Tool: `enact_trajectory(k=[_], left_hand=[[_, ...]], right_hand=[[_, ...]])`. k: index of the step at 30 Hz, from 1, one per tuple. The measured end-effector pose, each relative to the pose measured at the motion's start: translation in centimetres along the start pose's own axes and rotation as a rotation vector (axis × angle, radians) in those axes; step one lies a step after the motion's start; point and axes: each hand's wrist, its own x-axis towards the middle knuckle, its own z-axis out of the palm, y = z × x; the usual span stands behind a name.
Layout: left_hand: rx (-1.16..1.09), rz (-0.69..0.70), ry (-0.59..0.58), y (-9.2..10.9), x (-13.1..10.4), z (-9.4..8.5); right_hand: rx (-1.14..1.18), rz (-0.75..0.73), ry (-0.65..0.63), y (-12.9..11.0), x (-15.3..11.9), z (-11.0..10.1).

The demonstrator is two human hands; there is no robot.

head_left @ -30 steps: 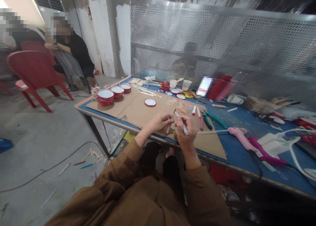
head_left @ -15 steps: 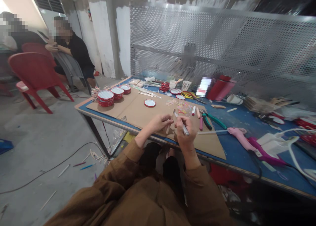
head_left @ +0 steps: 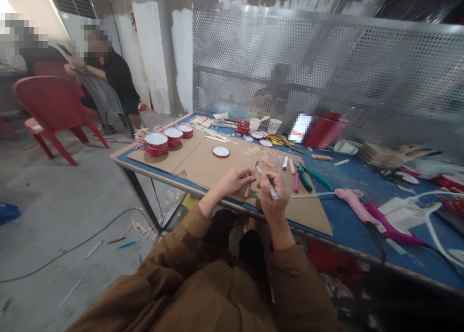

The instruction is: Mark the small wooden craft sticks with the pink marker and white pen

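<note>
Over the near edge of the brown cardboard, the left hand pinches a small wooden stick that slants upward. Just to its right, the right hand grips a pale marker, its tip pointing far-left, close by the stick's upper end. Beyond them lie small coloured bands; farther left sits a white, red-rimmed disc. Green-handled pliers rest to the right, near a pink glue gun.
</note>
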Motion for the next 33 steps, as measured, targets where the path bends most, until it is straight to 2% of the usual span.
enact_trajectory(k=[9,14,33], left_hand=[[-0.001,-0.008,-0.016,-0.39,0.12,0.05],[0.026,-0.023,0.002,-0.28,0.05,0.01],[0.027,-0.01,-0.021,-0.38,0.13,-0.03]], right_hand=[[0.02,-0.011,-0.052,0.16,-0.1,-0.01],[0.019,0.003,-0.023,-0.09,-0.03,-0.1],[-0.009,-0.035,-0.046,0.19,-0.01,0.02]])
